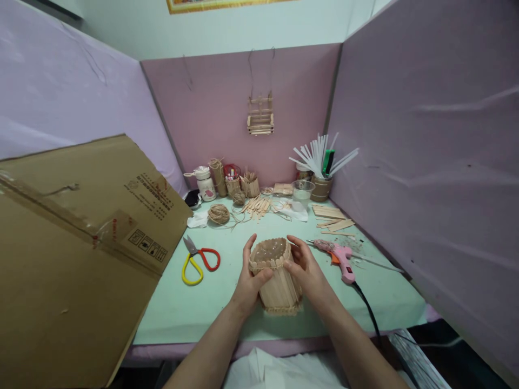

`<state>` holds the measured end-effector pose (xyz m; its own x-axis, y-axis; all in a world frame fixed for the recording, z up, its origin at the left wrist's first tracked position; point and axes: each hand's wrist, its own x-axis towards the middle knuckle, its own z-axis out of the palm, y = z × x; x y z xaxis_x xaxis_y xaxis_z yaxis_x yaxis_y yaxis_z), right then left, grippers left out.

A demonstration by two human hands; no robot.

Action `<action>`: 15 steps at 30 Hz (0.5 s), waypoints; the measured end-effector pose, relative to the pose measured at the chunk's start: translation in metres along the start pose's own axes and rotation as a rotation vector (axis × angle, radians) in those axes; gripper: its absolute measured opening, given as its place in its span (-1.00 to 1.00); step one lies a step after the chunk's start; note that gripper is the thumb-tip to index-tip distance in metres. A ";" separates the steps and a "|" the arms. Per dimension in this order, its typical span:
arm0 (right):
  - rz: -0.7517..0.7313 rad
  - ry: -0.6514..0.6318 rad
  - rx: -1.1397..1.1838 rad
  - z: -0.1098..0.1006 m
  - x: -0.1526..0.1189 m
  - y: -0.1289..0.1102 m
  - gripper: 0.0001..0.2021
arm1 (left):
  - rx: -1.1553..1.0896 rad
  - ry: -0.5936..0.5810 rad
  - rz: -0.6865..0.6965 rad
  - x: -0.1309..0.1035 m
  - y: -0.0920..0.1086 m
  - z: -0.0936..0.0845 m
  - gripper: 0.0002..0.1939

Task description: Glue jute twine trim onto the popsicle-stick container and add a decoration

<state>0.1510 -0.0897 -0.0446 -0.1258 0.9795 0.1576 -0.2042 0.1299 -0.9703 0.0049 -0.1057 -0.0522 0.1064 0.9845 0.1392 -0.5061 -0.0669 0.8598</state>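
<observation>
A cup-shaped container of pale wooden sticks [279, 289] stands near the table's front edge, its round mouth tilted toward the camera and a braided rim around the top and base. My left hand [250, 275] wraps its left side, thumb on the front below the rim. On the right side, my right hand [306, 267] holds it with the thumb near the rim and fingers behind. Scissors [198, 259] with one yellow and one red handle lie open to the left. A pink glue gun [343, 259] lies to the right, nozzle pointing left.
A large cardboard sheet [81, 243] leans at the left. Behind are a twine ball [219, 214], loose sticks [257, 205], a white bottle [206, 186] and a pot of white glue sticks [322, 189]. A small stick rack [260, 119] hangs on the back wall.
</observation>
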 end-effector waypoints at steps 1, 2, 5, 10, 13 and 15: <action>-0.010 0.003 -0.003 0.001 0.000 0.001 -0.42 | 0.002 0.008 -0.001 0.000 0.000 0.000 0.05; -0.015 0.005 -0.003 0.001 -0.001 0.002 -0.42 | 0.002 0.016 -0.001 0.000 0.000 0.000 0.04; -0.014 0.005 0.002 0.003 -0.001 0.004 -0.41 | -0.002 0.027 0.005 0.000 0.000 0.000 0.00; -0.009 0.013 -0.002 0.003 -0.001 0.005 -0.40 | 0.004 0.045 0.010 0.000 -0.001 0.000 -0.07; -0.002 0.025 0.009 0.003 0.000 0.004 -0.40 | 0.007 0.037 0.012 0.000 -0.002 -0.001 -0.07; 0.007 0.032 0.033 0.001 0.000 0.003 -0.39 | 0.002 0.004 0.008 0.000 -0.001 -0.002 -0.04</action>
<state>0.1491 -0.0897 -0.0470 -0.0960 0.9849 0.1443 -0.2352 0.1185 -0.9647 0.0036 -0.1051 -0.0542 0.0992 0.9846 0.1438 -0.5053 -0.0747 0.8597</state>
